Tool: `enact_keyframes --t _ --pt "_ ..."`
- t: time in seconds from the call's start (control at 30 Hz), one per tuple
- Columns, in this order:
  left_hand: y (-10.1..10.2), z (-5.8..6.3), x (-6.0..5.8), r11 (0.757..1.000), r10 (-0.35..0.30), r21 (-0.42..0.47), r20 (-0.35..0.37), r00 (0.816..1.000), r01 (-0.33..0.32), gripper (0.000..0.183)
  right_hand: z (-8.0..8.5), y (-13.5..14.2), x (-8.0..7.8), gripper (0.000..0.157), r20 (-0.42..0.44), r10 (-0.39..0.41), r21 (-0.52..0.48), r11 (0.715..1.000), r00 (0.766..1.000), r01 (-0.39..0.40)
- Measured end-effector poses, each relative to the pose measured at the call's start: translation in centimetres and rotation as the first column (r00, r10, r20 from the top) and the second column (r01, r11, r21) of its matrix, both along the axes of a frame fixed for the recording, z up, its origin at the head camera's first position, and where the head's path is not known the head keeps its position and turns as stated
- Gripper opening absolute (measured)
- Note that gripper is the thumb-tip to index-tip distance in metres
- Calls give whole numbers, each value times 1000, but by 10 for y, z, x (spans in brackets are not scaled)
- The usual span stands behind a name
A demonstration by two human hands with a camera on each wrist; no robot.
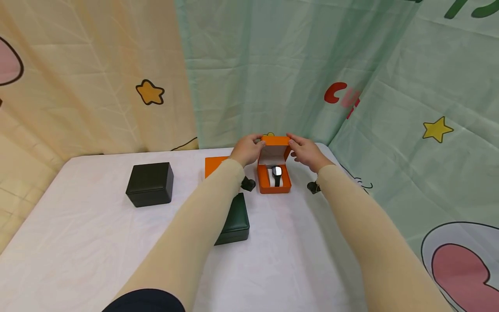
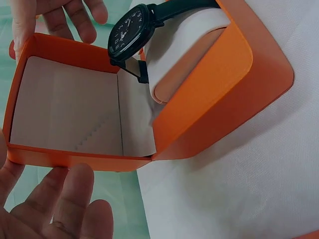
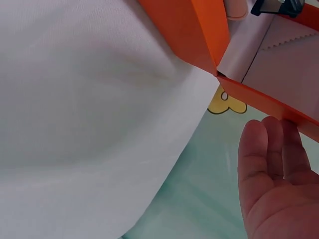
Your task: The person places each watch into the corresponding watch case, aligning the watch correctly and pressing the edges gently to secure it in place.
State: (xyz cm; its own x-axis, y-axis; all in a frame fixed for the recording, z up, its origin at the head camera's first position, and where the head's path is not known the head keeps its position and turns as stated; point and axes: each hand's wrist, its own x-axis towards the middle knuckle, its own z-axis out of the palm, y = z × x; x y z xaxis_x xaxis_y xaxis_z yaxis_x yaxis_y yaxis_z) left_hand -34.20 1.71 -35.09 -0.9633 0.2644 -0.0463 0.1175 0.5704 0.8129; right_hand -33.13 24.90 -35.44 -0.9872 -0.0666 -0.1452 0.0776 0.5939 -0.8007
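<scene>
An orange watch box stands at the far side of the table with its lid raised. Inside it, a wristwatch with a dark strap is wrapped round a white cushion. My left hand holds the lid's left corner, thumb at the front edge; the left wrist view shows its other fingers against the lid's side. At the opposite corner, my right hand grips the lid between thumb and forefinger. In the right wrist view, the remaining fingers of this hand lie along the lid's side.
On the left of the white-covered table sits a closed black box. A dark green box and another orange box are partly hidden by my left arm. Printed curtains hang behind the table and along its right side.
</scene>
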Motion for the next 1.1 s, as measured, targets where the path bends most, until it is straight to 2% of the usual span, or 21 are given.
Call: enact_keyframes --t 0.23,0.57,1.1 --pt "-1 3 2 1000 8 -1 37 999 -8 51 0 -1 0 55 19 -26 -47 999 999 27" --pt "-3 3 2 1000 -6 -6 59 998 7 52 -1 2 2 60 54 -7 -80 997 999 11" --pt "-4 4 1 1000 0 28 122 993 -3 51 -1 4 2 62 59 2 -67 998 998 1"
